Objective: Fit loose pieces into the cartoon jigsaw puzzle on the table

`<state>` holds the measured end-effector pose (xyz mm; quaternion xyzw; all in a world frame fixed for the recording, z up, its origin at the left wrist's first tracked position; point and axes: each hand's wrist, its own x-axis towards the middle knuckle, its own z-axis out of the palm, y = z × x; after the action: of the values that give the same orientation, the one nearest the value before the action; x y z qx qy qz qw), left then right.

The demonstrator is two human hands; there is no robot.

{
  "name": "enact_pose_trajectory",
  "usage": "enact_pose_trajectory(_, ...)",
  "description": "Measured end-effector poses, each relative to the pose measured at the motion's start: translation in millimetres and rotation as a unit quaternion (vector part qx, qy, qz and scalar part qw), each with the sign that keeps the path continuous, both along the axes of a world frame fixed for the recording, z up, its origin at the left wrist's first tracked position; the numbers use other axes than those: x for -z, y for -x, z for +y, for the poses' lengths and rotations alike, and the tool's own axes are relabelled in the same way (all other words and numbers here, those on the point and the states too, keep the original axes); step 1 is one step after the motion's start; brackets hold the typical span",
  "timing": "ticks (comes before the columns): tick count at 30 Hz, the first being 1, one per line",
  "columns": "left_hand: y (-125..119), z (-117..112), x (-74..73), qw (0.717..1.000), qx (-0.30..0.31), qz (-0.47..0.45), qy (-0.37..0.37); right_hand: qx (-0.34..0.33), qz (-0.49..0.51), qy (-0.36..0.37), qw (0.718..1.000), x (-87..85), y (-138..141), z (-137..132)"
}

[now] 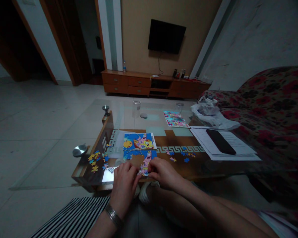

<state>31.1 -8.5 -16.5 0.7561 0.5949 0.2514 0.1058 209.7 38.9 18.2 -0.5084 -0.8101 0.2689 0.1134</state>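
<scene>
A partly assembled cartoon jigsaw puzzle [141, 156] lies on the glass coffee table [89, 115] near its front edge, below a printed picture card [138, 141]. My left hand [125, 183] and my right hand [162, 172] meet at the puzzle's lower edge, fingers curled and pinched on small puzzle pieces. A metal bracelet sits on my left wrist. Loose pieces [95, 161] lie scattered at the left, and several more [182, 154] at the right.
A second picture card [175, 119], a glass jar [136, 108] and its lid stand farther back. A dark phone [220, 141] rests on white papers at the right, near a plastic bag [208, 110]. A floral sofa [275, 109] flanks the table.
</scene>
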Motion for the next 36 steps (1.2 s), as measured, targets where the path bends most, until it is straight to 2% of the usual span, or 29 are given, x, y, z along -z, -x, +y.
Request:
enact_pose_trajectory(11, 2, 2, 0.4, 0.999, 0.009, -0.03, 0.014, 0.002, -0.008, 0.017, 1.0, -1.1, 2, 0)
enact_pose_trajectory(20, 0, 11, -0.5, 0.999, 0.019, -0.032, 0.032, -0.014, 0.019, -0.002, 1.0, 17.2, -4, 6)
enact_pose_trajectory(23, 0, 4, 3.5, 0.999, 0.028, -0.038, 0.002, -0.015, 0.012, 0.0, 1.0, 18.4, -4, 7)
enact_pose_trajectory(29, 4, -20, 9.4, 0.992, 0.017, -0.009, -0.125, -0.016, 0.012, 0.001, 1.0, 10.9, -4, 4)
enact_pose_trajectory(36, -4, -28, 26.6, 0.988, 0.062, 0.045, -0.136, -0.006, 0.012, 0.01, 1.0, 5.9, -4, 2)
